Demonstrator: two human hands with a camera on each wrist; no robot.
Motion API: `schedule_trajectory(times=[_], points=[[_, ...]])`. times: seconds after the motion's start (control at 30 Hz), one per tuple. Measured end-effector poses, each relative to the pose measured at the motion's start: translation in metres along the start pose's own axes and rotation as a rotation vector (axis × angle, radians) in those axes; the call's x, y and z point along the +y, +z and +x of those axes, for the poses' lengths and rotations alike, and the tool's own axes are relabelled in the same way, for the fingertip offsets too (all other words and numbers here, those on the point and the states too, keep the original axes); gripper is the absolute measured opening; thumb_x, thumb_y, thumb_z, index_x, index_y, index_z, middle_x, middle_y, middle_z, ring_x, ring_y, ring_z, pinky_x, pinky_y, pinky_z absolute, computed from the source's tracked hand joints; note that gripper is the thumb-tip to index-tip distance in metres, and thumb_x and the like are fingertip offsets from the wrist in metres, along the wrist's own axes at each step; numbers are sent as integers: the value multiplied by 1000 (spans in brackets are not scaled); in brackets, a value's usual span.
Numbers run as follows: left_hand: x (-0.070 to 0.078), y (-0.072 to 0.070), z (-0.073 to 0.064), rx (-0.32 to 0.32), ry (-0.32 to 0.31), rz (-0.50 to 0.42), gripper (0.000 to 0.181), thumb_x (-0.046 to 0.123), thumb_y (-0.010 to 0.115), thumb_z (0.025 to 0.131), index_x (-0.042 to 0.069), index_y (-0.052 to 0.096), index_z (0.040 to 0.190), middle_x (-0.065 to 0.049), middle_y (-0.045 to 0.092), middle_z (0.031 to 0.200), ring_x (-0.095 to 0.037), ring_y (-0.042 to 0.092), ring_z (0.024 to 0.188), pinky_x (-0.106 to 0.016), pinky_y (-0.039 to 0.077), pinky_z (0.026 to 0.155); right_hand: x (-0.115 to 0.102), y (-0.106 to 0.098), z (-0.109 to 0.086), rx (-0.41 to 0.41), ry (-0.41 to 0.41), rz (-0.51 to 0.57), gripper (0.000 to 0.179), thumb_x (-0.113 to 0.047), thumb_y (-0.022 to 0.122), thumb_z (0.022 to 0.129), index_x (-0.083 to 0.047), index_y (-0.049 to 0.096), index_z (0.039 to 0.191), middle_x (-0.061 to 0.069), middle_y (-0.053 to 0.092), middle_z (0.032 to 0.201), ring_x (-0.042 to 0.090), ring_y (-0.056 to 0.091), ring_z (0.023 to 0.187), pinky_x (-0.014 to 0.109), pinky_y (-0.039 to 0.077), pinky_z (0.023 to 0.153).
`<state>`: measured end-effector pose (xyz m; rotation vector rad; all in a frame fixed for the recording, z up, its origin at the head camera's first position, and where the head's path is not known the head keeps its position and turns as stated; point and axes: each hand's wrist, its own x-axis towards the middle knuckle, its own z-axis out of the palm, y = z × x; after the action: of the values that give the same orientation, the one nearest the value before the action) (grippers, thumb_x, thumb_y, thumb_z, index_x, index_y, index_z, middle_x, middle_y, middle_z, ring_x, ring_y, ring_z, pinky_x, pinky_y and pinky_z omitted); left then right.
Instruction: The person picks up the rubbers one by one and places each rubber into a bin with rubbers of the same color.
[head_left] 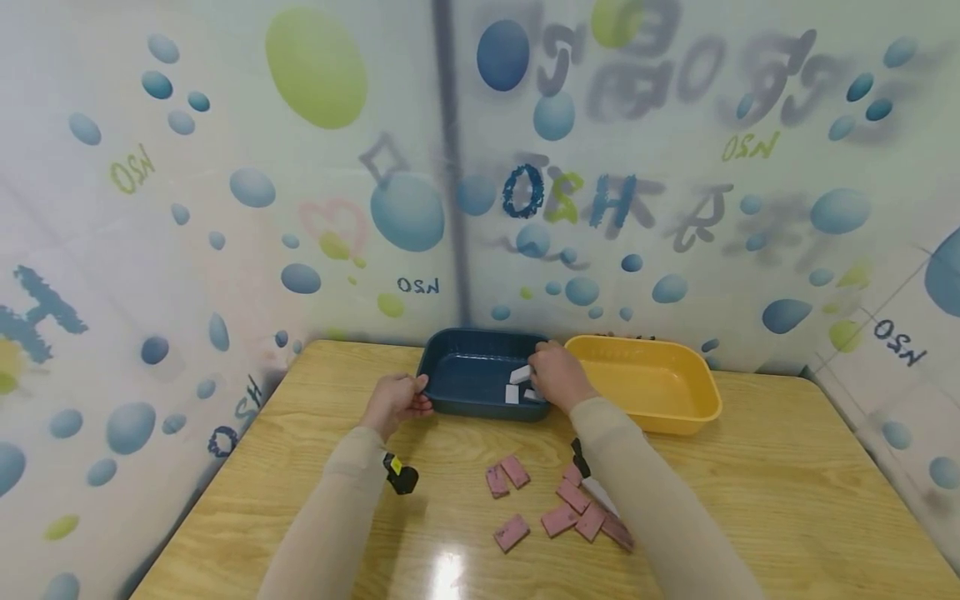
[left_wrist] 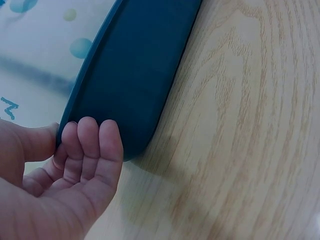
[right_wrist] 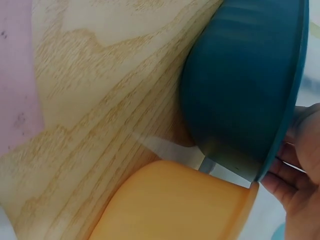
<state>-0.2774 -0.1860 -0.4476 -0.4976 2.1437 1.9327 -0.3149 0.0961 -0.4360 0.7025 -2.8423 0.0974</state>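
Pale sleeves (head_left: 322, 533) fill 7 and 5 o'clock of the head view — past them, the left hand (head_left: 393, 400) grips the blue tray (head_left: 461, 367) by the rim at its 8 o'clock, and the right hand (head_left: 558, 375) curls over the rim at 3. White blocks (head_left: 512, 394) lie inside, toward 4. Steadying or shifting the tray seems the step in hand; next calls for a level, even hold — those blocks could slide. Outward, at 3, sits a yellow tray (head_left: 645, 375); pink tiles (head_left: 512, 532) lie on the surface (head_left: 787, 483) around 5 to 6.
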Motion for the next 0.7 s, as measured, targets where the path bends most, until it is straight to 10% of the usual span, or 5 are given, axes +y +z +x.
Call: schedule_trajectory(times=[0.37,0.7], points=[[0,1,0,5,1,-11,24,13,51,109,-10,56,113,-7,56,76,-18,62,68,-34,61,75,-3,4,2,2,-34,-135,9,-7,72,94,-1,77,96,12,67,91,27,61,85,34,57,82],[0,1,-2,-4,2,-11,24,13,52,109,-10,56,115,-7,57,76,-18,62,68,-36,61,77,1,-7,-3,12,18,-43,16,-7,72,95,1,75,108,13,63,98,26,58,91,34,56,91]])
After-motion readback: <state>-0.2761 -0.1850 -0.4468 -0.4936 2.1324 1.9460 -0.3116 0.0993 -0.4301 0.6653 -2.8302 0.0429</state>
